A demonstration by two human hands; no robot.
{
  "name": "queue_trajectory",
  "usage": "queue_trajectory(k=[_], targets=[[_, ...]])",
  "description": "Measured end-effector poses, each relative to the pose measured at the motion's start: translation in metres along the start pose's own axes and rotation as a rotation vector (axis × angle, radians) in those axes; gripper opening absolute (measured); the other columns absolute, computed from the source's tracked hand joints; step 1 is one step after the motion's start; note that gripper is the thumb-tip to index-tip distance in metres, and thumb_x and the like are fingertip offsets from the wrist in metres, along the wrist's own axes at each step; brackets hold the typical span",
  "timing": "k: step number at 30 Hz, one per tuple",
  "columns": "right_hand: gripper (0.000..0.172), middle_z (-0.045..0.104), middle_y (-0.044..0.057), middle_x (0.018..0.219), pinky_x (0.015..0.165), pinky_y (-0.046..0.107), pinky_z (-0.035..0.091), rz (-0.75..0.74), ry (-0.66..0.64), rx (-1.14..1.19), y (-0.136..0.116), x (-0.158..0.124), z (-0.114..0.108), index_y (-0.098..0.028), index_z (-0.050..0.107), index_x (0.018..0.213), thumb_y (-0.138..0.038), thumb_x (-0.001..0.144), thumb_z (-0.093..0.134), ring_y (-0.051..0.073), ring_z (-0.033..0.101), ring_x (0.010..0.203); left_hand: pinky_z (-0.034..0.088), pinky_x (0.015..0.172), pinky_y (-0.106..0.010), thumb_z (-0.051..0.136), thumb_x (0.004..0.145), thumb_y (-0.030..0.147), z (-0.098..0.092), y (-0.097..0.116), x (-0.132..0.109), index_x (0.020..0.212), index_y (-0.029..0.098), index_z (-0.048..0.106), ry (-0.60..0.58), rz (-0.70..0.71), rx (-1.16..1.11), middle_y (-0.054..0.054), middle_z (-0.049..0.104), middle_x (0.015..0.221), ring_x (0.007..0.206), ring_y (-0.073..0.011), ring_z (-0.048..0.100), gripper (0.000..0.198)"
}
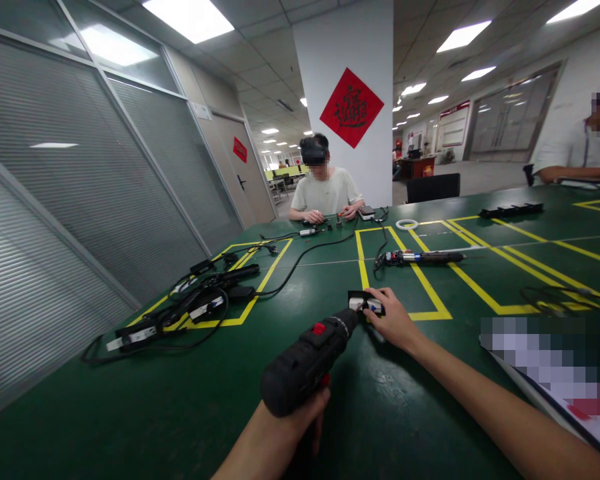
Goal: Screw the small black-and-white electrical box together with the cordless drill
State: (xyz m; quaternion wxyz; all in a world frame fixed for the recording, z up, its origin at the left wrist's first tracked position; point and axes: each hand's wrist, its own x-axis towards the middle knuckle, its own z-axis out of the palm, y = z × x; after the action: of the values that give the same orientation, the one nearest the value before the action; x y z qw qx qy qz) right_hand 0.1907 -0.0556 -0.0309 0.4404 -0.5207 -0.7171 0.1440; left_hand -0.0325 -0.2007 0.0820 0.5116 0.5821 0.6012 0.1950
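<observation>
My left hand [305,413] is wrapped round the handle of a black cordless drill [300,367] with a red switch on top. The drill points forward and to the right, and its tip meets a small black-and-white part [359,304] on the green table [180,400]. With thumb and fingers, my right hand [390,319] grips the right end of that part. The exact contact between the bit and the part is too small to make out.
Black devices with cables [195,300] lie at the left. A pen-shaped tool [425,257], a white ring [407,225] and a black strip [511,211] lie beyond my right hand. A person [327,190] in a headset sits opposite; a booklet [550,380] lies at the right.
</observation>
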Motion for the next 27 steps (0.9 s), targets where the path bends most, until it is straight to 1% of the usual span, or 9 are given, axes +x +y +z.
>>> queue_trajectory(k=[6, 8, 13, 18, 23, 27], targets=[[0.042, 0.046, 0.006, 0.109, 0.091, 0.034, 0.043, 0.01, -0.003, 0.005, -0.0005, -0.0003, 0.0, -0.025, 0.049, 0.121, -0.027, 0.079, 0.054, 0.02, 0.055, 0.096, 0.036, 0.056, -0.025, 0.045, 0.079, 0.051, -0.0004, -0.0003, 0.0005, 0.073, 0.012, 0.061, 0.001, 0.004, 0.02, -0.003, 0.057, 0.058, 0.055, -0.0134, 0.048, 0.042], [0.042, 0.046, 0.005, 0.109, 0.09, 0.034, 0.043, 0.011, -0.006, 0.008, -0.0007, -0.0003, -0.0003, -0.025, 0.049, 0.121, -0.027, 0.079, 0.054, 0.019, 0.055, 0.095, 0.036, 0.056, -0.025, 0.046, 0.079, 0.051, 0.0001, -0.002, 0.0005, 0.073, 0.012, 0.06, 0.006, 0.009, 0.017, -0.003, 0.057, 0.058, 0.055, -0.0135, 0.048, 0.042], [0.042, 0.046, 0.005, 0.11, 0.092, 0.033, 0.042, 0.008, -0.009, 0.009, -0.001, 0.0, -0.001, -0.025, 0.048, 0.121, -0.027, 0.08, 0.054, 0.019, 0.054, 0.097, 0.036, 0.056, -0.025, 0.047, 0.078, 0.05, 0.0014, -0.0022, -0.001, 0.084, 0.012, 0.062, 0.007, -0.007, -0.011, -0.002, 0.057, 0.059, 0.055, -0.0138, 0.048, 0.042], [0.042, 0.046, 0.005, 0.111, 0.091, 0.033, 0.042, 0.01, -0.011, 0.007, -0.0007, -0.0004, -0.0011, -0.025, 0.048, 0.121, -0.028, 0.08, 0.054, 0.019, 0.054, 0.097, 0.037, 0.057, -0.025, 0.046, 0.079, 0.05, 0.0017, 0.0008, -0.0015, 0.078, 0.011, 0.062, 0.002, -0.014, -0.008, -0.003, 0.056, 0.06, 0.055, -0.0133, 0.048, 0.042], [0.041, 0.045, 0.005, 0.111, 0.091, 0.033, 0.042, 0.004, -0.008, 0.005, -0.0004, -0.0012, -0.0004, -0.024, 0.048, 0.121, -0.028, 0.08, 0.054, 0.019, 0.054, 0.097, 0.038, 0.06, -0.027, 0.045, 0.08, 0.05, 0.0012, -0.0015, -0.0005, 0.069, 0.011, 0.06, -0.008, 0.008, -0.007, -0.003, 0.057, 0.061, 0.058, -0.0141, 0.05, 0.042], [0.042, 0.046, 0.005, 0.11, 0.093, 0.033, 0.041, -0.003, -0.006, 0.004, 0.0003, -0.0007, 0.0004, -0.024, 0.048, 0.121, -0.027, 0.08, 0.054, 0.019, 0.053, 0.098, 0.037, 0.059, -0.026, 0.046, 0.079, 0.049, 0.0014, -0.005, 0.0011, 0.07, 0.012, 0.06, 0.006, -0.011, -0.031, -0.003, 0.056, 0.058, 0.057, -0.0135, 0.05, 0.041]])
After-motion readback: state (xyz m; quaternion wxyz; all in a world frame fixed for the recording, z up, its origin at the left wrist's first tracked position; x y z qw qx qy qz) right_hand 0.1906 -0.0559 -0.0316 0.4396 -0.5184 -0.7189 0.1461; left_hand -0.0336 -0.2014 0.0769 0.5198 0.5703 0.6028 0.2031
